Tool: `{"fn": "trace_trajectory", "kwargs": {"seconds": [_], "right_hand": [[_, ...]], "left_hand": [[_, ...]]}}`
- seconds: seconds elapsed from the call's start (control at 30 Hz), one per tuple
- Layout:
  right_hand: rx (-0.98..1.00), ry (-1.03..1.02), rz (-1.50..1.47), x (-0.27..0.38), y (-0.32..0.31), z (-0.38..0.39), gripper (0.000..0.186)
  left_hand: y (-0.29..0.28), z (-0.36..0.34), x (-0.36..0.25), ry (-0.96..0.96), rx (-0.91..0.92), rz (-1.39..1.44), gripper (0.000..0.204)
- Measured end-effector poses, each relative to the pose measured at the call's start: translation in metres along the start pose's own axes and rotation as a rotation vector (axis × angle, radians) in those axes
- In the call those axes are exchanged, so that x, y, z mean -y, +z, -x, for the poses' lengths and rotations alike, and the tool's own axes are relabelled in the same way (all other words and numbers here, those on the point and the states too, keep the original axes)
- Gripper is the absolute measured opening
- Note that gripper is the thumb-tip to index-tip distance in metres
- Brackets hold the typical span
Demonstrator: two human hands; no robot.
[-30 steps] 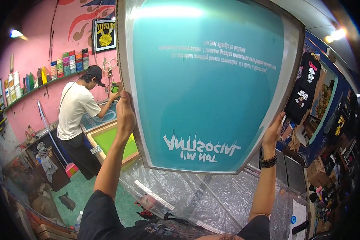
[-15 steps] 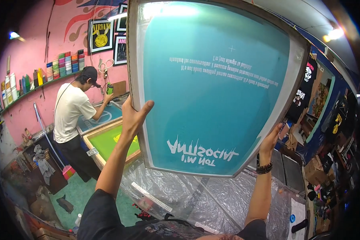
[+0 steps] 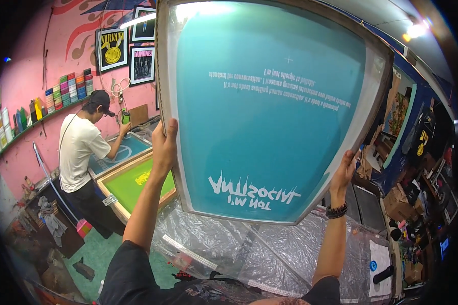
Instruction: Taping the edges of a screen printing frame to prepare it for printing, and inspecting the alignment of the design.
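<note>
A large screen-printing frame (image 3: pixel 259 137) with a teal mesh and pale lettering, upside down, is held up and tilted before me. My left hand (image 3: pixel 164 147) grips its left edge, with the thumb on the front. My right hand (image 3: pixel 344 170) clasps the lower right edge; some of its fingers are hidden behind the frame. A dark beaded bracelet (image 3: pixel 336 212) circles my right wrist. Below the frame lies a table under clear plastic sheeting (image 3: pixel 285 249).
At left, a co-worker (image 3: pixel 81 142) in a white shirt bends over another teal screen (image 3: pixel 118 152), holding a green tool (image 3: pixel 126 118). A wooden-framed green screen (image 3: pixel 132 188) lies nearer. Paint containers line a wall shelf (image 3: pixel 41 119). Cardboard boxes (image 3: pixel 399 203) crowd the right side.
The room has shifted left in view, as my head turned slightly right. The held frame sits a little further left in the picture, still in both hands.
</note>
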State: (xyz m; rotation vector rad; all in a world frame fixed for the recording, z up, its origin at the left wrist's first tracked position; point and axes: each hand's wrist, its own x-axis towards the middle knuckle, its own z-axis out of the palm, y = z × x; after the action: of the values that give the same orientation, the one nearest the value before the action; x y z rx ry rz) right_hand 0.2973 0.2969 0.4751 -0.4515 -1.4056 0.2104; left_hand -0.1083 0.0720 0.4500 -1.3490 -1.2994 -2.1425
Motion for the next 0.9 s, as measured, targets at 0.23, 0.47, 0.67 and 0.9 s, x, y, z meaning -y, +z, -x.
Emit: {"fn": "trace_trajectory", "kwargs": {"seconds": [0.23, 0.47, 0.67, 0.9], "right_hand": [[0.043, -0.015, -0.036, 0.024, 0.018, -0.028, 0.06], [0.22, 0.019, -0.225, 0.046, 0.066, -0.051, 0.08], [0.283, -0.003, -0.284, 0.076, 0.101, -0.056, 0.084], [0.294, -0.059, -0.289, 0.082, 0.12, -0.05, 0.09]], "left_hand": [[-0.026, -0.01, -0.004, -0.012, -0.069, -0.025, 0.064], [-0.076, -0.026, 0.006, 0.043, -0.221, -0.1, 0.067], [-0.106, -0.025, -0.036, 0.03, -0.249, -0.084, 0.071], [-0.126, -0.019, -0.042, 0.097, -0.31, -0.141, 0.072]]}}
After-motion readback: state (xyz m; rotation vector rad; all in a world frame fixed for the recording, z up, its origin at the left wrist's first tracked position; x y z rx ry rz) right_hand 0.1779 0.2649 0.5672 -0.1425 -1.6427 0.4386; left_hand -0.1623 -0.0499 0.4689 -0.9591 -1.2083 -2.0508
